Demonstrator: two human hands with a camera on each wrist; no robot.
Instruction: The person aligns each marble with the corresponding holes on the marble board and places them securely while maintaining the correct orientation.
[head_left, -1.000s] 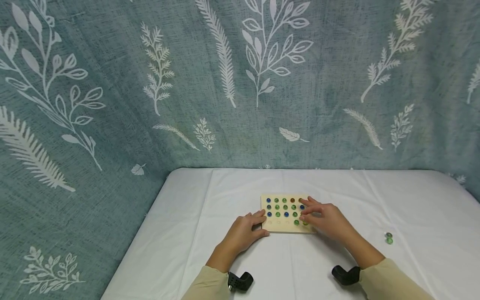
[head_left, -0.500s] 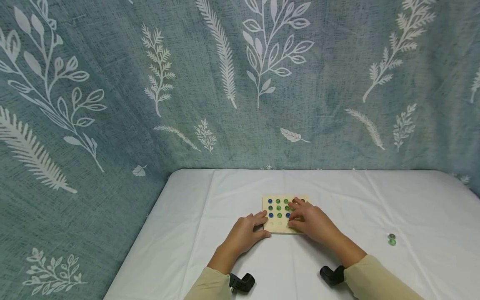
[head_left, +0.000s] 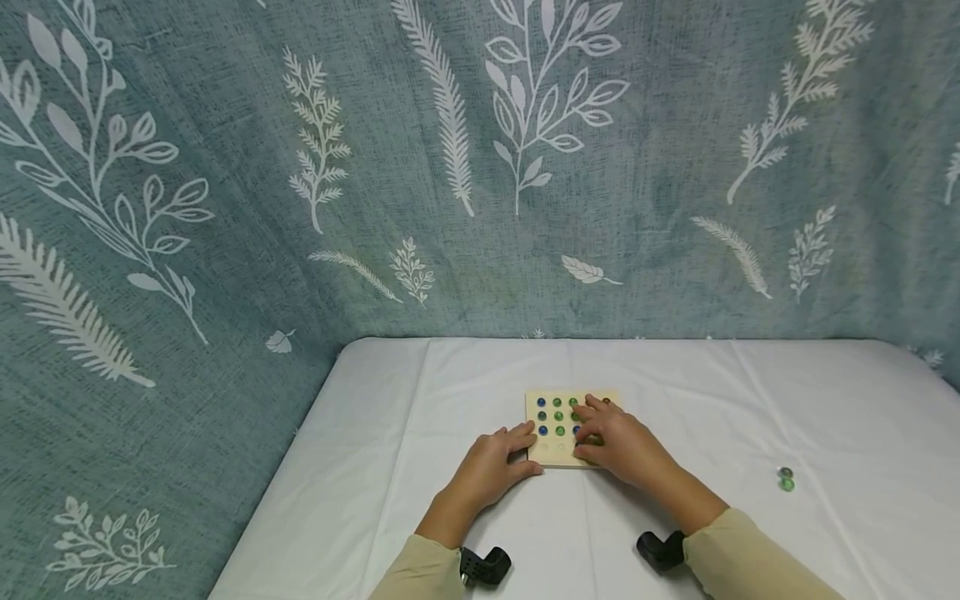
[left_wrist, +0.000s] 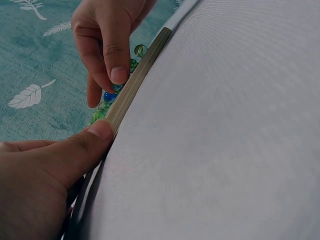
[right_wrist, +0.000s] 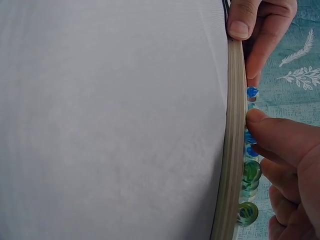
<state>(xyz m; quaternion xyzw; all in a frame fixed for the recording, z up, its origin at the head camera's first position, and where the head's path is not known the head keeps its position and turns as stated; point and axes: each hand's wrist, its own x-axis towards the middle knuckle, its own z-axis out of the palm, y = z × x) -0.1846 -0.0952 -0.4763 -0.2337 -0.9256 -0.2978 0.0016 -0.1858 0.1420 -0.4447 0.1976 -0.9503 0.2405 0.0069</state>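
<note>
A pale wooden marble board (head_left: 557, 457) lies on the table, with blue and green glass marbles (head_left: 559, 431) sitting in rows of hollows. My left hand (head_left: 487, 469) holds the board at its near left corner, the thumb (left_wrist: 101, 129) against the front edge and the fingers at the left side. Over the nearest row, my right hand (head_left: 626, 446) pinches a marble against the board between thumb and fingertips; the fingers hide most of that marble. In the right wrist view, green marbles (right_wrist: 247, 213) stand on the board below the right thumb (right_wrist: 257, 116).
Two loose marbles, a dark one (head_left: 785, 472) and a green one (head_left: 787, 484), lie on the white-covered table (head_left: 450, 383) to the right. Behind the table hangs a teal leaf-patterned cloth (head_left: 480, 250). A black device (head_left: 487, 567) sits on each wrist.
My right hand has moved left along the board to the nearest row and has come almost to rest there. The left hand still holds the board's corner.
</note>
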